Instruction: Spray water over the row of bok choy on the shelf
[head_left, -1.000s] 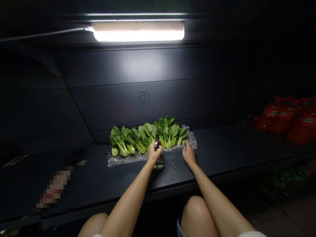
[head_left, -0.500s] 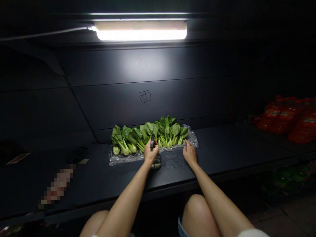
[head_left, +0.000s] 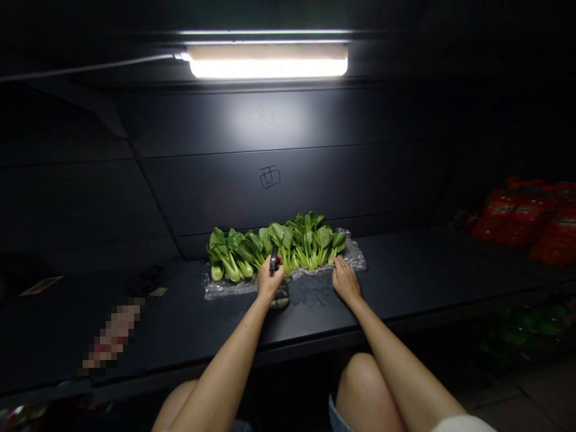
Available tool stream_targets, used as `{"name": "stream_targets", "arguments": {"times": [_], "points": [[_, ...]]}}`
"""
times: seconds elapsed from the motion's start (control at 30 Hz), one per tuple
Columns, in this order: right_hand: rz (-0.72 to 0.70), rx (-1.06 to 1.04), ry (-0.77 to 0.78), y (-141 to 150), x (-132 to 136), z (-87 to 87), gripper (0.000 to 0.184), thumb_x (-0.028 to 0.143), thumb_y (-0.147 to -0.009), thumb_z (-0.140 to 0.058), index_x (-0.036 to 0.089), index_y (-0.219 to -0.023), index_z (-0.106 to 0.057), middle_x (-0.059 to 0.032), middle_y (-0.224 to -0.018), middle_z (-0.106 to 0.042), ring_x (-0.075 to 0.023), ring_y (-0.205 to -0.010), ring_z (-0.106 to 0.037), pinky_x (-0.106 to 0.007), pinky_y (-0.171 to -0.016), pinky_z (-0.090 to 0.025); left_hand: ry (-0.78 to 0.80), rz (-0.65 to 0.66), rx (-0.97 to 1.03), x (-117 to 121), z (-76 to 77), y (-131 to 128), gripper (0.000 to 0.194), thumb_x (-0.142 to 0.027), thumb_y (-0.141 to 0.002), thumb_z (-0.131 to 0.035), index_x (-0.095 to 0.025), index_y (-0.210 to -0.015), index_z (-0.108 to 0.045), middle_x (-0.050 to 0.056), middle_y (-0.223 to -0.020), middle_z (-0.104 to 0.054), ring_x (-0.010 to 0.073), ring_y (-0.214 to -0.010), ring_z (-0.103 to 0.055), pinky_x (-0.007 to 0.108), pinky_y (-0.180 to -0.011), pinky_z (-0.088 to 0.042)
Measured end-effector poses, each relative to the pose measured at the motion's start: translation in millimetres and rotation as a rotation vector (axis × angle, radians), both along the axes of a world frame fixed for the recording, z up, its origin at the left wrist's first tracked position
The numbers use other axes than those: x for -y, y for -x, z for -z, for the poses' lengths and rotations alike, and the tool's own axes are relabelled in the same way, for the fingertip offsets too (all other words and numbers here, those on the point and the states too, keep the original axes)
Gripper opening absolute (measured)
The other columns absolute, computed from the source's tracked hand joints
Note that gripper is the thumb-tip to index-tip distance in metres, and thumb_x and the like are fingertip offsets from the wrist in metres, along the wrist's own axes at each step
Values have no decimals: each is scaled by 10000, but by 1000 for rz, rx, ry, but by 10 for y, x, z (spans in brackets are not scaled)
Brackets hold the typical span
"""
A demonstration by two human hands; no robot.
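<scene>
A row of green bok choy (head_left: 310, 240) lies on clear plastic wrap (head_left: 225, 290), leaves toward the back wall and pale stems toward me. My left hand (head_left: 270, 281) is wrapped round the neck of a spray bottle (head_left: 279, 299) with a black trigger head and a see-through body. The bottle stands upright in front of the stems, its lower part low over the shelf. At the right end of the row is my right hand (head_left: 345, 281), palm down with fingers stretched out. Its fingertips reach the stem of the last bok choy; whether they press on it I cannot tell.
Water drops wet the dark shelf (head_left: 405, 264) between my hands. Red bottles (head_left: 517, 210) stand at the far right, with green bottles (head_left: 531, 327) lower down. A lit tube lamp (head_left: 270, 63) hangs above. A small card (head_left: 158, 292) lies to the left.
My left hand has moved left along the row with the spray bottle. My right hand's fingers have shifted slightly left onto the end bok choy. The view has turned a little left.
</scene>
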State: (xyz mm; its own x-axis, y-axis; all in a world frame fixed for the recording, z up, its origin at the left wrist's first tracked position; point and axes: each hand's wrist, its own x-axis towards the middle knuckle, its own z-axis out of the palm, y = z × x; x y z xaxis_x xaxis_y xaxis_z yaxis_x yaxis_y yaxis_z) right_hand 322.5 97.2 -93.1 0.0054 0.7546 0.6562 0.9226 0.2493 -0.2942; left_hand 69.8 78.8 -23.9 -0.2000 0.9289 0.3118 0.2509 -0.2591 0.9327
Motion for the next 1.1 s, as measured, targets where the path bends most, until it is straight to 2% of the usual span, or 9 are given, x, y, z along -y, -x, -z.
{"name": "stream_targets", "arguments": {"times": [0.3, 0.43, 0.53, 0.67, 0.8, 1.1], "points": [[-70, 58, 52, 42, 87, -86, 526, 64, -880, -364, 56, -1382, -523, -177, -1357, -605, -245, -1324, -506, -423, -1119, -412, -8, -9, 3, 35, 8, 172, 266, -188, -695, -596, -204, -959, -624, 8, -837, -677, 142, -635, -663, 248, -596, -526], [-110, 64, 70, 116, 133, -136, 541, 66, -875, -368, 76, -1395, -515, -166, -1368, -599, -247, -1331, -498, -442, -1124, -405, -10, -24, -20, 53, 15, 264, 222, -201, -692, -593, -204, -912, -618, -10, -756, -667, 147, -602, -665, 256, -608, -528], [-112, 38, 92, 254, 141, -161, 537, 71, -881, -354, 59, -1395, -508, -177, -1374, -591, -247, -1332, -496, -441, -1124, -402, -6, -22, -20, 67, 16, 323, 199, -228, -695, -594, -204, -893, -610, -20, -732, -653, 143, -587, -658, 256, -600, -531], [-158, 26, 103, 503, 130, -192, 547, 72, -879, -352, 71, -1408, -493, -158, -1400, -573, -232, -1348, -478, -413, -1141, -378, -15, -23, 32, 85, 6, 396, 243, -217, -681, -614, -196, -923, -621, 4, -825, -656, 134, -639, -642, 246, -573, -549], [-184, 24, 131, 684, 117, -201, 543, 78, -880, -358, 61, -1408, -485, -154, -1421, -556, -232, -1363, -463, -398, -1149, -361, -10, -11, 84, 106, -5, 485, 275, -185, -666, -618, -186, -941, -621, 11, -833, -644, 131, -656, -627, 250, -571, -565], [-175, 24, 192, 761, 168, -154, 521, 301, -946, -442, 106, -1428, -469, -175, -1446, -528, -263, -1373, -457, -435, -1133, -358, 9, 8, 59, 131, -28, 567, 255, -187, -677, -604, -187, -932, -617, 9, -855, -643, 117, -624, -634, 235, -565, -562]]}}
